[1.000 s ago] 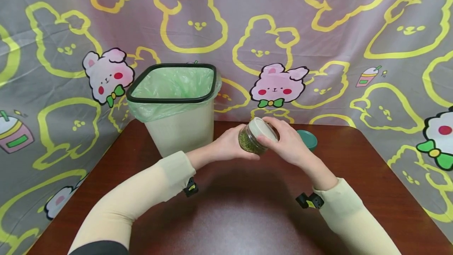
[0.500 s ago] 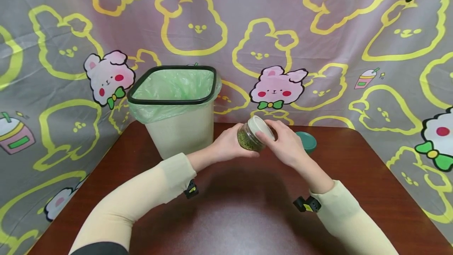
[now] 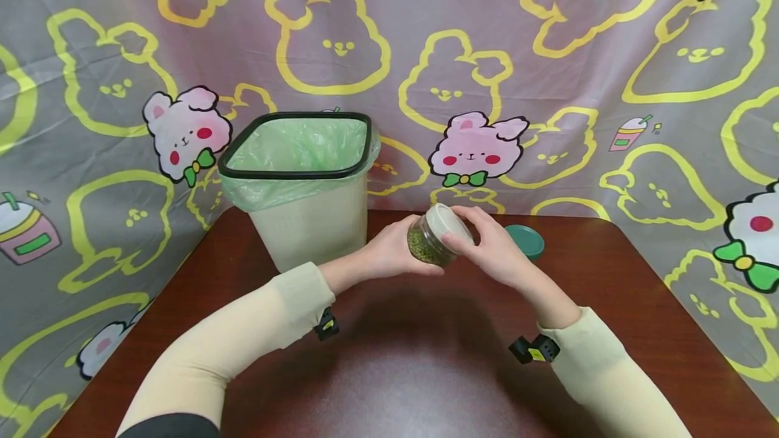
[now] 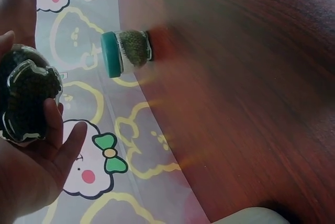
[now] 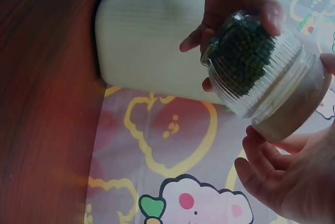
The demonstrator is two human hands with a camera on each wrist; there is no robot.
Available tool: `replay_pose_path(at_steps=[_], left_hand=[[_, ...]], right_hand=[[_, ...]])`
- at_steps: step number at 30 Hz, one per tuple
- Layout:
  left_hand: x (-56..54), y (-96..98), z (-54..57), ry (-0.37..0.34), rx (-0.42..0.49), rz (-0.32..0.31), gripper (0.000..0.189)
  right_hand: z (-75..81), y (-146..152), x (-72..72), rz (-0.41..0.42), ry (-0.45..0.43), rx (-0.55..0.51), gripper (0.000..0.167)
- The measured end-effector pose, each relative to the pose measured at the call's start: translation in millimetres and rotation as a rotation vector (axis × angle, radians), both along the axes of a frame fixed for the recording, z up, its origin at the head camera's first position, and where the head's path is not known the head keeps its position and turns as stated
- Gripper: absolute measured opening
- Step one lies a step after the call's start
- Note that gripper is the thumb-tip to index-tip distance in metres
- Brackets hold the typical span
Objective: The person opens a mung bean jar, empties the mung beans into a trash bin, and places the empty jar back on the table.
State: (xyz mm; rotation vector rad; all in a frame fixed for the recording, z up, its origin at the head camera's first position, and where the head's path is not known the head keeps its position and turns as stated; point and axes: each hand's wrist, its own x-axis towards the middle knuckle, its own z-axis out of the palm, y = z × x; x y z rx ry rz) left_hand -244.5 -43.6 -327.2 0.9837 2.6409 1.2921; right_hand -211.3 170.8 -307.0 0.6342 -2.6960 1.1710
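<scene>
A clear ribbed jar (image 5: 246,59) of small green beans is held in the air, tilted, its off-white lid (image 3: 449,222) facing up and to the right. My left hand (image 3: 389,249) grips the jar's body from the left. The right hand (image 3: 496,245) holds the lid by its edge, thumb on the near side and fingers on the far side. The lid sits on the jar's mouth. Behind my right hand stands a second jar with a green lid (image 3: 526,242); the left wrist view shows green beans (image 4: 134,48) inside it.
A cream waste bin (image 3: 310,222) with a black rim (image 3: 292,173) and a green plastic liner (image 3: 286,144) stands at the back left. The dark red-brown table (image 3: 395,370) lies beneath my hands. Cartoon-printed cloth (image 3: 377,12) hangs behind and at both sides.
Both hands keep their hold on the jar and its lid in nearly the same place. My right hand and wrist have shifted slightly right since half a second ago.
</scene>
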Motion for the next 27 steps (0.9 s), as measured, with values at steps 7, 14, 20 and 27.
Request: replay_pose_path(at_steps=[7,14,20,27], left_hand=[[-0.5,-5.2,-2.5,-0.04,-0.013,-0.04,0.08],[-1.0,-6.9,-4.5,-0.056,-0.014,-0.04,0.078],[0.1,-5.0,-4.0,-0.045,-0.019,-0.028,0.08],[1.6,-6.3,-3.9,-0.05,-0.012,-0.031,0.079]], right_hand=[[1.3,3.1,0.0,0.116,-0.033,-0.008,0.066],[2.6,2.0,2.2,0.053,-0.067,0.059,0.077],[4.3,-8.6,6.0,-0.118,0.042,0.197,0.076],[4.3,-11.3,7.0,-0.099,0.072,0.178,0.069]])
